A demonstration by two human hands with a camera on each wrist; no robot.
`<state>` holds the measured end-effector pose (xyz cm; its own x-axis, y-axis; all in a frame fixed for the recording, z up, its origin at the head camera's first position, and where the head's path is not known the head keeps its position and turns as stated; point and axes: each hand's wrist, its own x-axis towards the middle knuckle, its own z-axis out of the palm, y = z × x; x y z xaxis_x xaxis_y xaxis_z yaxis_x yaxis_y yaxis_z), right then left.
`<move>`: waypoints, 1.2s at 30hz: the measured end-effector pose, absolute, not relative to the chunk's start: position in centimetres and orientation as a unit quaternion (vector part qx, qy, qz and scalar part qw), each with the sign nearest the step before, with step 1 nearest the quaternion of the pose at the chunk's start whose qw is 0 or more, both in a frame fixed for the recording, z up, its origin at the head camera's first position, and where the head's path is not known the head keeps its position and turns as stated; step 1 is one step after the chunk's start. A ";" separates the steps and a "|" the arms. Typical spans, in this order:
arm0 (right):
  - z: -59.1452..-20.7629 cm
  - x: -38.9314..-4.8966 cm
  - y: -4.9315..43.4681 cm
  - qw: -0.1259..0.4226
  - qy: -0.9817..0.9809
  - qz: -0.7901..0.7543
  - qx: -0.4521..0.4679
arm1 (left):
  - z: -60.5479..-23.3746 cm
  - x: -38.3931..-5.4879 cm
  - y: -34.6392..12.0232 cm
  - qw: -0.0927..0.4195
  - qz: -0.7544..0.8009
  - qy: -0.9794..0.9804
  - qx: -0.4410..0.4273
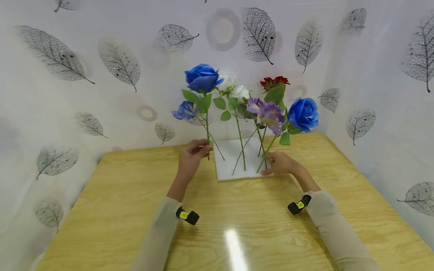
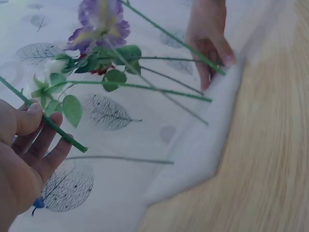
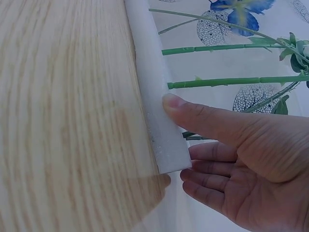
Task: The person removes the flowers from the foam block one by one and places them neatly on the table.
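Btwn L hand and R hand, white foam held several stems. L pinched a blue rose low on its stem, prob. for aiming; R, loosely curled, gripped foam's edge, prob. for steadying.

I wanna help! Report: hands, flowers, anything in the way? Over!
Left hand holding a blue rose. Right hand gripping foam. Other flowers standing in foam, possibly in the way.
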<state>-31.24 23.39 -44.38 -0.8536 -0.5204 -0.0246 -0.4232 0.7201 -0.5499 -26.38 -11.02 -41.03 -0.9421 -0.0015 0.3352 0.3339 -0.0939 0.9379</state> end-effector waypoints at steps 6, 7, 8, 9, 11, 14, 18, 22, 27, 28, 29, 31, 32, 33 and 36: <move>-44.2 -31.4 23.4 0.100 0.924 -0.275 -0.245 | -40.7 -24.7 -14.8 0.123 -0.697 -0.702 -0.080; -44.3 -31.4 23.4 0.102 0.924 -0.276 -0.244 | -40.9 -24.5 -15.4 0.118 -0.684 -0.716 -0.072; -44.4 -31.4 23.5 0.104 0.923 -0.280 -0.243 | -41.2 -24.2 -15.9 0.113 -0.672 -0.729 -0.065; -44.4 -31.4 23.5 0.105 0.922 -0.284 -0.241 | -41.4 -24.0 -16.3 0.108 -0.659 -0.742 -0.061; -44.4 -31.3 23.5 0.105 0.919 -0.288 -0.246 | -41.8 -23.4 -17.3 0.093 -0.635 -0.765 -0.060; -44.3 -31.2 23.6 0.101 0.917 -0.292 -0.253 | -42.5 -22.6 -18.6 0.075 -0.610 -0.786 -0.064; -44.4 -31.2 23.4 0.098 0.919 -0.283 -0.257 | -43.3 -21.6 -20.6 0.062 -0.588 -0.804 -0.063; -44.4 -31.3 23.4 0.102 0.921 -0.282 -0.250 | -43.4 -20.7 -22.9 0.052 -0.565 -0.822 -0.050; -44.4 -31.4 23.6 0.107 0.921 -0.286 -0.243 | -42.9 -20.1 -26.2 0.027 -0.537 -0.843 -0.017; -44.4 -31.4 23.6 0.107 0.920 -0.287 -0.243 | -42.7 -20.0 -27.0 0.021 -0.533 -0.846 -0.010; -44.4 -31.5 23.6 0.106 0.920 -0.286 -0.245 | -42.7 -19.8 -27.8 0.015 -0.527 -0.850 -0.004; -44.4 -31.5 23.7 0.106 0.920 -0.288 -0.245 | -42.5 -19.5 -29.4 0.004 -0.510 -0.860 0.005; -44.4 -31.6 23.7 0.106 0.919 -0.289 -0.246 | -42.4 -19.3 -30.1 -0.002 -0.503 -0.864 0.010; -44.5 -31.6 23.7 0.106 0.918 -0.290 -0.248 | -42.4 -19.1 -31.0 -0.009 -0.496 -0.868 0.013; -44.6 -31.6 23.7 0.109 0.918 -0.290 -0.246 | -42.4 -18.4 -33.2 -0.033 -0.478 -0.878 0.024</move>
